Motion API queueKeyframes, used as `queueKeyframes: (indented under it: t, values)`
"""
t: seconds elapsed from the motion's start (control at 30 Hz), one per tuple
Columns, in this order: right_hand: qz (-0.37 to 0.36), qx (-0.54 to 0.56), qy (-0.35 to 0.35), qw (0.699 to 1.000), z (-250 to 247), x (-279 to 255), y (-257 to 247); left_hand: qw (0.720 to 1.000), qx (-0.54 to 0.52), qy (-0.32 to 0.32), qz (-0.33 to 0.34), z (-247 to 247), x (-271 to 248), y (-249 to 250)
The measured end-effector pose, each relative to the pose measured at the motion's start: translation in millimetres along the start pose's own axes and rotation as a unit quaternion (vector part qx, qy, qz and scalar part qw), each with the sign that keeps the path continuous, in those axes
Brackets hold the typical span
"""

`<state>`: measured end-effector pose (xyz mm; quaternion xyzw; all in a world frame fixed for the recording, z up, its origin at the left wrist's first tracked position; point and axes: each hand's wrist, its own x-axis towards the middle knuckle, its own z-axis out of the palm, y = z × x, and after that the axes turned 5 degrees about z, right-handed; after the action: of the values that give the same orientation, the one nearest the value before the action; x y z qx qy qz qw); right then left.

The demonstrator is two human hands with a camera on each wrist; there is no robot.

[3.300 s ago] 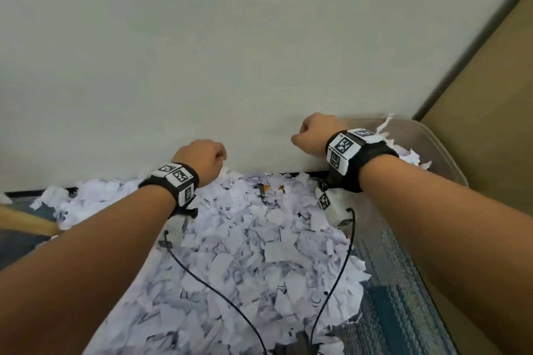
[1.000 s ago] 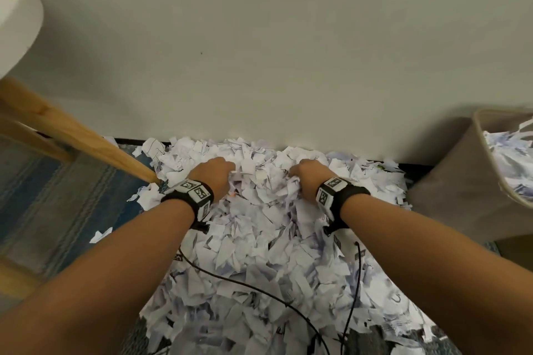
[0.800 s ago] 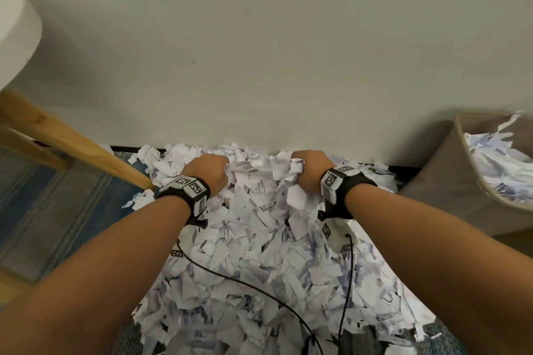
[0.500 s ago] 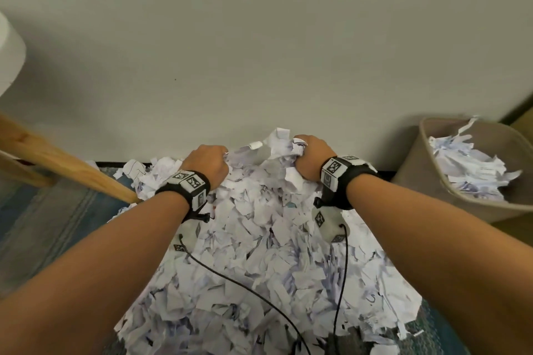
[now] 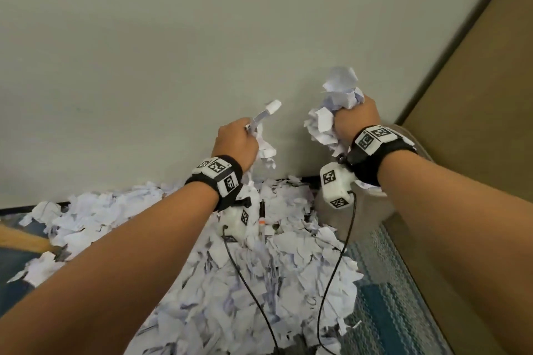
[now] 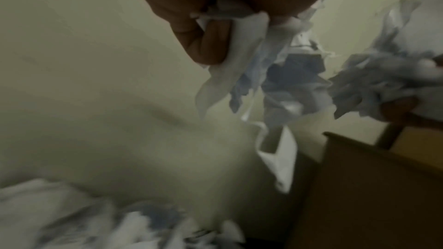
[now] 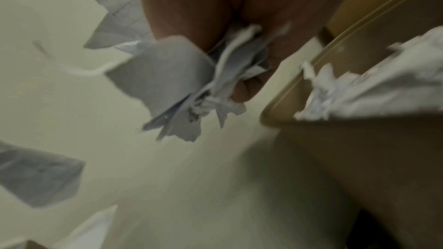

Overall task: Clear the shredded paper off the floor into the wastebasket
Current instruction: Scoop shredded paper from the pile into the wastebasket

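While two fists hold one paper wad each, left hand (image 5: 235,141) and right hand (image 5: 356,121) fingers curl tight.

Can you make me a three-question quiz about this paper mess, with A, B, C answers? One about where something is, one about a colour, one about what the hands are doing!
1. Where is the wastebasket?
A. Beside the right hand
B. Beside the left hand
C. Behind the person

2. What colour is the shredded paper pile?
A. Red
B. White
C. Green

3. What are the hands doing?
A. Resting flat on the rug
B. Each gripping a paper handful, raised
C. Hanging empty

Answers: 1 A, the right wrist view shows its rim next to that hand. 2 B, the scraps look white. 3 B, paper sticks out of both fists above the pile.
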<state>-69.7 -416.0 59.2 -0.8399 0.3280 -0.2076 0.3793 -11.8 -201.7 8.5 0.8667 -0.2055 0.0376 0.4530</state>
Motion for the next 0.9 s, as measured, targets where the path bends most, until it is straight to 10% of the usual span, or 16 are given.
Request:
queueKeyframes:
  t: [0.23, 0.63, 0.9]
  values:
    - [0.050, -0.181, 0.052, 0.981, -72.1, 23.8, 61.0, 0.991, -0.118, 0.010, 0.060, 68.5, 9.7, 98.9]
    - [0.064, -0.411, -0.183, 0.891, -73.7, 5.8, 124.0, 0.978, 0.016, -0.137, 0.155, 161.8, -4.2, 132.9]
    - [0.060, -0.380, -0.289, 0.877, -90.8, 21.3, 111.2, 0.867, 0.326, -0.291, 0.238, 186.1, -7.1, 121.8]
